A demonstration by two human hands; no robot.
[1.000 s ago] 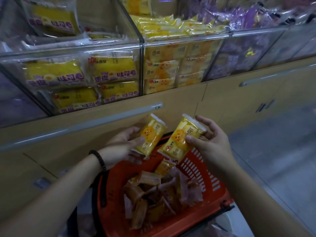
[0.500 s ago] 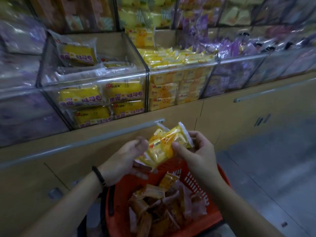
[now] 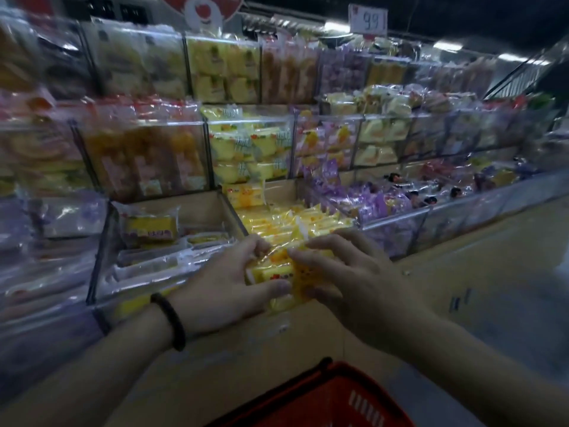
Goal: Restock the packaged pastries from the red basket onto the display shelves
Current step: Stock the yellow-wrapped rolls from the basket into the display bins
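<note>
I have both hands up at the front edge of the lowest row of clear bins. My left hand (image 3: 228,285) and right hand (image 3: 354,272) grip a small bunch of yellow pastry packets (image 3: 277,271) between them. The left thumb lies under the bunch and its fingers curl over the far side. The right fingers spread and bend across the top. The bunch hangs right over the front lip of the middle bin (image 3: 283,189), which is already filled nearly to the rim with matching yellow packets (image 3: 308,221).

There is open room above that bin, below the next tier. A slanted clear divider (image 3: 235,211) closes its left side. Left of it, the left bin (image 3: 98,257) holds a yellow roll pack (image 3: 149,229) and some flat clear-wrapped packs. To the right, the neighbouring bin (image 3: 397,232) is heaped with purple packets (image 3: 375,204).

The red basket (image 3: 308,380) sits low, near me, below my wrists; I cannot see its contents. The wooden cabinet front (image 3: 277,349) lies between it and the bins.
</note>
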